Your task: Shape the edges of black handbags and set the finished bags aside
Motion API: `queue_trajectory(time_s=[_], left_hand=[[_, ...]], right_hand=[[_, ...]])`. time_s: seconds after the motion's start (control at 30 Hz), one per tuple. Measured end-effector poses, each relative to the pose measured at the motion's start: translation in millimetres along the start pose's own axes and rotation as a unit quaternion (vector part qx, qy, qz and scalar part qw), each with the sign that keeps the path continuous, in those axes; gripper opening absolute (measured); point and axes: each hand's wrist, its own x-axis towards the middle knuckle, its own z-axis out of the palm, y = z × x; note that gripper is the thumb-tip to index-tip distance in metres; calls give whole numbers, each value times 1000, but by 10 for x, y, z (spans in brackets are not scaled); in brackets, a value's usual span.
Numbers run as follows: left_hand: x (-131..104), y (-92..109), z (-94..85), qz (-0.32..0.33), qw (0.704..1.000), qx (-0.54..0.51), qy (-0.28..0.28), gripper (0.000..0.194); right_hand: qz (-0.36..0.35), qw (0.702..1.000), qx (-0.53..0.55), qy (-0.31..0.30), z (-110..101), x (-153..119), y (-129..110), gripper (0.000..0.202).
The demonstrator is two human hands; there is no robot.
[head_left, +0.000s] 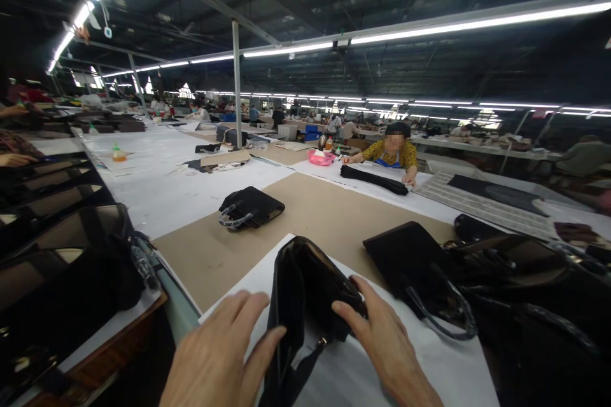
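A black handbag (pixel 289 286) stands in front of me on white paper, its dark opening spread between two panels. My right hand (pixel 382 343) pinches the right panel's edge between thumb and fingers. At the left panel, my left hand (pixel 222 346) is open, fingers and thumb apart, with the thumb tip against or very near the panel. A strap with a small metal fitting (pixel 323 341) hangs at the bag's lower front. The bag's bottom lies partly out of view.
Another black bag (pixel 255 203) with wrapped handles lies on brown board (pixel 210 254). More black bags (pixel 415 261) crowd the right, and several stand in a row (pixel 95 267) at left. Across the table, a co-worker (pixel 391 149) handles a stack of black strips (pixel 375 179) near a pink basket (pixel 321 158).
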Motion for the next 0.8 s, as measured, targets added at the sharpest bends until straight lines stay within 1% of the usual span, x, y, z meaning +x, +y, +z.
queue_trajectory(time_s=[0.03,0.1,0.17,0.2,0.23,0.3,0.33,0.37,0.47,0.5,0.6,0.7,0.73,0.8], left_hand=[[163,78,-35,34,999,2,29,22],[529,214,-46,111,994,5,15,15],[886,293,22,207,978,13,6,16],[1035,311,75,249,968,21,-10,19],[1155,316,132,295,954,23,-41,22],[1294,305,233,355,930,17,-93,26],[1314,295,269,366,925,10,-102,28],[1310,285,294,364,926,2,-97,29],[1228,259,324,328,943,-24,-53,34],[1204,252,329,321,945,-30,-49,34],[1203,237,357,332,939,-32,-83,31],[1282,229,400,341,932,-24,-121,31],[1311,224,412,340,931,-24,-128,30],[1349,206,424,333,933,-26,-136,21]], right_hand=[[-4,1000,-10,-4,40,18,-21,50],[-17,999,-28,-2,87,29,-45,43],[-30,999,-30,-5,78,35,-64,39],[-35,999,-25,-12,57,44,-73,38],[-38,999,-16,-21,29,58,-81,38],[-41,998,10,-47,-29,102,-82,38],[-41,997,26,-61,-54,128,-73,38],[-42,996,44,-72,-74,155,-58,38],[-47,991,93,-80,-105,220,0,40],[-50,990,105,-80,-108,232,13,40],[-54,987,127,-87,-109,236,11,38],[-65,984,143,-85,-117,216,-24,39],[-74,982,150,-85,-127,211,-31,40],[-95,979,162,-84,-162,209,-31,39]])
